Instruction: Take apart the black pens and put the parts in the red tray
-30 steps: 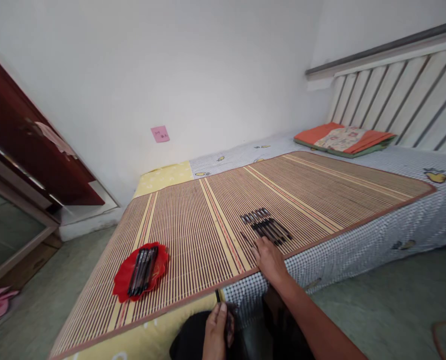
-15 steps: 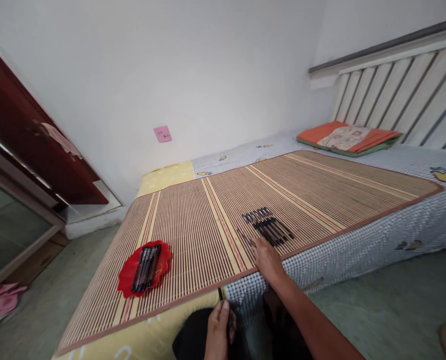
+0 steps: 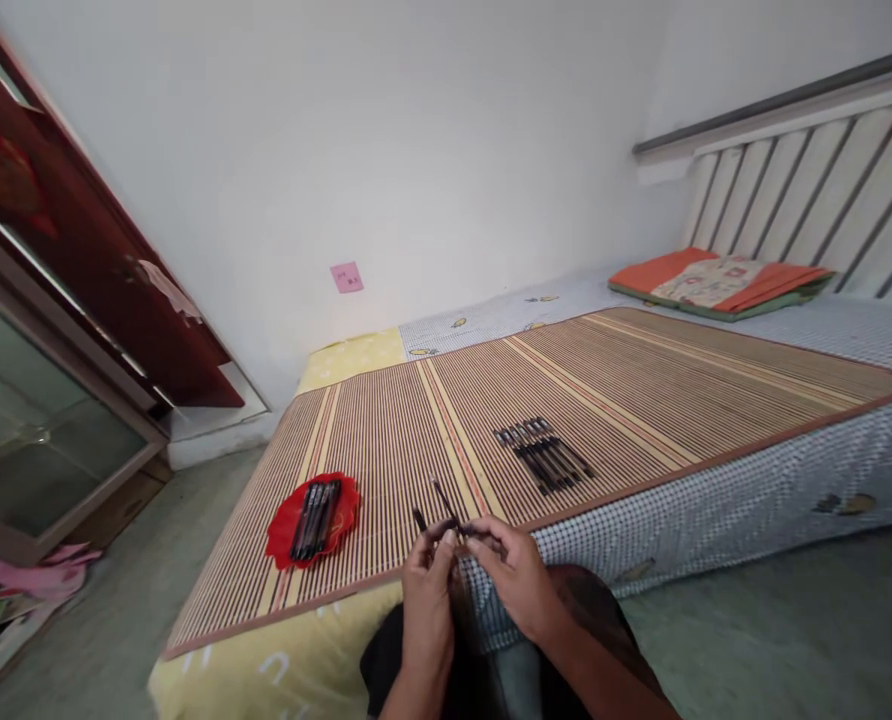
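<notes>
My left hand [image 3: 427, 590] and my right hand [image 3: 517, 575] meet in front of me over the near edge of the bamboo mat [image 3: 603, 390]. Both pinch thin dark pens: one pen [image 3: 443, 500] sticks up and away from my right fingers, and a short dark piece [image 3: 420, 520] shows above my left fingers. A row of several dark pens [image 3: 543, 455] lies on the mat, beyond my right hand. Further left a red plate [image 3: 285, 525] holds several more pens [image 3: 317, 505].
The mat covers a low bed with a checked sheet [image 3: 716, 510] and a yellow sheet [image 3: 288, 650]. A folded orange cloth [image 3: 716, 283] lies at the far right by a slatted headboard [image 3: 813, 190]. A dark red cabinet [image 3: 63, 260] with glass stands at left.
My right hand left the row of pens, taking one, and came back to meet my left hand, which rose. The view has shifted left.
</notes>
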Demonstrator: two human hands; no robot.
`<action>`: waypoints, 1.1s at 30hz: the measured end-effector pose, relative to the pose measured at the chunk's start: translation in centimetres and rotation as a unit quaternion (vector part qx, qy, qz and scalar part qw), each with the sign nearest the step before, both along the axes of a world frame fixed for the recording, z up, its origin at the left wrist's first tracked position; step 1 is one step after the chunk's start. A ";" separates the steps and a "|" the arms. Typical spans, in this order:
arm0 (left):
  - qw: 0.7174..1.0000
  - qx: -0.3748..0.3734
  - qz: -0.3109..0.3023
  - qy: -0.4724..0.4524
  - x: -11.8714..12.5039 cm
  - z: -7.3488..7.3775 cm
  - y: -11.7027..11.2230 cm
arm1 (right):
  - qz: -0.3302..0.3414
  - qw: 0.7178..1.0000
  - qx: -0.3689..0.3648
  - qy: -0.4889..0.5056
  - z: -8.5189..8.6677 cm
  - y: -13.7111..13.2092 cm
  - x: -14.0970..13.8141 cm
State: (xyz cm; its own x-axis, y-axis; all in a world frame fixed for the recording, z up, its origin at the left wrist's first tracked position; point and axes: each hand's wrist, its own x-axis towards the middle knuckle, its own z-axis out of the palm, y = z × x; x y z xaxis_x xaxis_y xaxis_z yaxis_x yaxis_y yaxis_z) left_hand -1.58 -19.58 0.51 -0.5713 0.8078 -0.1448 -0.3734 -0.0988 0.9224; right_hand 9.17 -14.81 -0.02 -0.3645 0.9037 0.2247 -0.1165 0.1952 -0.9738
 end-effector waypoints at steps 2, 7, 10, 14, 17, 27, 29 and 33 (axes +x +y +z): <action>1.000 0.009 0.005 -0.006 0.3 0.5 -0.5 | 0.010 1.000 -0.001 0.003 0.3 -0.8 0.1; 1.000 0.019 -0.004 -0.020 0.6 1.3 -1.8 | 0.034 0.999 -0.004 0.001 1.0 -2.3 0.4; 1.000 0.012 -0.018 -0.014 0.6 1.8 -2.7 | 0.053 0.999 -0.005 -0.002 1.9 -2.5 1.2; 0.997 -0.001 -0.068 -0.022 1.2 2.8 -4.1 | 0.020 1.000 -0.012 0.007 3.6 -1.9 3.0; 0.993 0.001 -0.113 -0.020 2.1 3.4 -5.3 | 0.039 0.998 -0.038 0.037 4.8 -1.3 4.1; 0.981 -0.002 -0.192 0.031 3.6 3.0 -6.5 | 0.158 0.980 -0.101 0.067 5.6 -1.8 5.3; 0.978 -0.004 -0.204 0.033 3.7 3.1 -6.6 | 0.173 0.976 -0.111 0.075 5.6 -1.9 5.3; 0.972 0.005 -0.227 0.053 3.7 3.1 -6.8 | 0.188 0.972 -0.112 0.084 6.2 -2.0 5.8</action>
State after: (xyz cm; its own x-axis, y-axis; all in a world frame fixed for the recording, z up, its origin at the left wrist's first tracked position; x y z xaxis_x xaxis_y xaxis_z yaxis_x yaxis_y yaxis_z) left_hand 2.16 -26.42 3.64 -0.1664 0.9813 -0.0963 -0.2838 0.0459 0.9578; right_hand 14.93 -16.78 6.16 -0.6543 0.7462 0.1230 -0.2993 -0.1062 -0.9482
